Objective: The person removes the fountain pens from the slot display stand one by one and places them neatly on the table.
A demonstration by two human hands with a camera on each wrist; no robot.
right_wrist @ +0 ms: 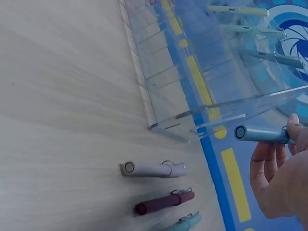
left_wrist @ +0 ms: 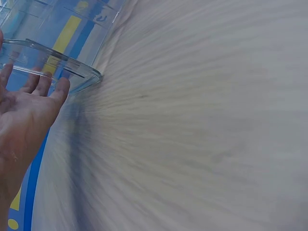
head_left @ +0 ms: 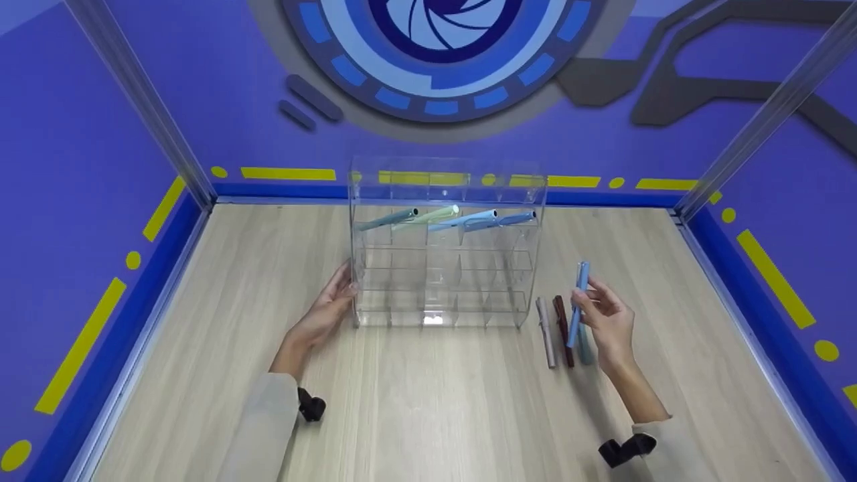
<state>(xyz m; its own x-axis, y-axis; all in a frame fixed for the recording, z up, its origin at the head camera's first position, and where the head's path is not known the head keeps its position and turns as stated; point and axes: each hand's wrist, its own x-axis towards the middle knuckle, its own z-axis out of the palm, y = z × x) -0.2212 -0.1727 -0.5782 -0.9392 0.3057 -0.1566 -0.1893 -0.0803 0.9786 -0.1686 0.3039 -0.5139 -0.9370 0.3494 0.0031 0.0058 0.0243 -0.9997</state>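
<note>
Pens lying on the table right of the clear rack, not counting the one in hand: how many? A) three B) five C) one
A: the grey pen, dark red pen and teal pen lie side by side beside the acrylic rack, while the right hand holds the blue pen.

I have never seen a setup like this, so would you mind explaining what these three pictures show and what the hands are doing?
No machine here: a person works with bare hands and wears three cameras. The large picture comes from the head, looking down at a wooden table. The other two come from the wrists, each looking at its own hand.

On the table stands a clear acrylic organizer with rows of compartments; four pens lie in its top row. The left hand rests with straight fingers against the organizer's left side. The right hand holds a blue pen in its fingers. Beside it on the table lie a grey pen, a dark red pen and a teal pen.
</note>
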